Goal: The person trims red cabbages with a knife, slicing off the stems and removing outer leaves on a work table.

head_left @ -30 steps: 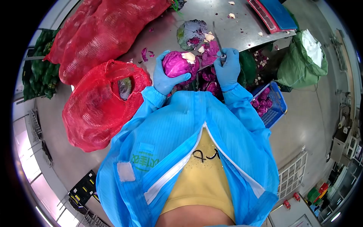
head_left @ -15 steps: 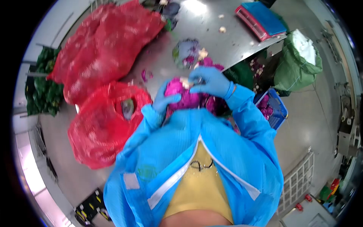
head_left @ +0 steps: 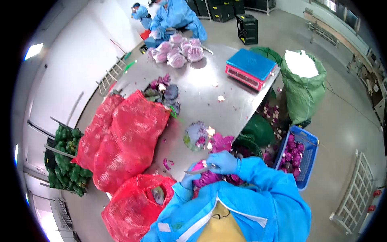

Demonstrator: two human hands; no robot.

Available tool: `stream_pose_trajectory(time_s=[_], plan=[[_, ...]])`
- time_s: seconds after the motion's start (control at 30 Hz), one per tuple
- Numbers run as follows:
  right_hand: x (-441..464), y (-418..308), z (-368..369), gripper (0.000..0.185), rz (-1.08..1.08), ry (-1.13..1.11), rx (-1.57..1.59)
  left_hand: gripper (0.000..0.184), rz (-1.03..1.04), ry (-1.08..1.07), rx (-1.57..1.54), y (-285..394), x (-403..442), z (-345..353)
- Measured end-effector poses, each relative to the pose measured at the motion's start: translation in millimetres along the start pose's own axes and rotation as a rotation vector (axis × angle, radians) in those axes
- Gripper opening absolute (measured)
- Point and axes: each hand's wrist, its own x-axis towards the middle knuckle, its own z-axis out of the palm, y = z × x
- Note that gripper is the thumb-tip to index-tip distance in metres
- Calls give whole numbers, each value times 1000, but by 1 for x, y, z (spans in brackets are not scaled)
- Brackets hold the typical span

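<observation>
A purple cabbage (head_left: 207, 179) is held close in front of my body at the table's near edge. My left hand (head_left: 188, 180), in a blue glove, is closed around its left side. In my gloved right hand (head_left: 225, 162) is a knife (head_left: 196, 171), its blade pointing left across the top of the cabbage. Just beyond lie loose purple leaves (head_left: 221, 143) and a greyish outer leaf (head_left: 196, 136), with pale cut bits beside them. More purple cabbage shows under my right hand, partly hidden by my sleeve.
Full red mesh bags (head_left: 125, 137) and an opened one (head_left: 135, 205) are at left. On the metal table (head_left: 201, 92) stand a scale (head_left: 250, 66) and net-wrapped cabbages (head_left: 177, 50). A blue crate (head_left: 308, 161) and green sack (head_left: 304, 94) stand right. Co-workers (head_left: 179, 18) are beyond.
The view has tilted up, bringing the far table and co-workers into sight. My right hand has turned, and the knife blade now shows across the cabbage. My left hand still holds the cabbage.
</observation>
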Motion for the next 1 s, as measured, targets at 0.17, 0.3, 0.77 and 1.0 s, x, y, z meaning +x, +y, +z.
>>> stream_pose_trajectory(time_s=[0.17,0.3,0.77,1.0], plan=[[-31,23,5,13,439,589,329,76,-46,-45,29,1,33,-6],[-76,59,12,10,739,604,322,76,-68,-42,5,27,64,18],[-181,69,25,30,1144,664,459,61,-255,412,-241,93,316,-12],[-191,60,13,22,1211,613,369,78,-180,626,-224,84,352,-35]])
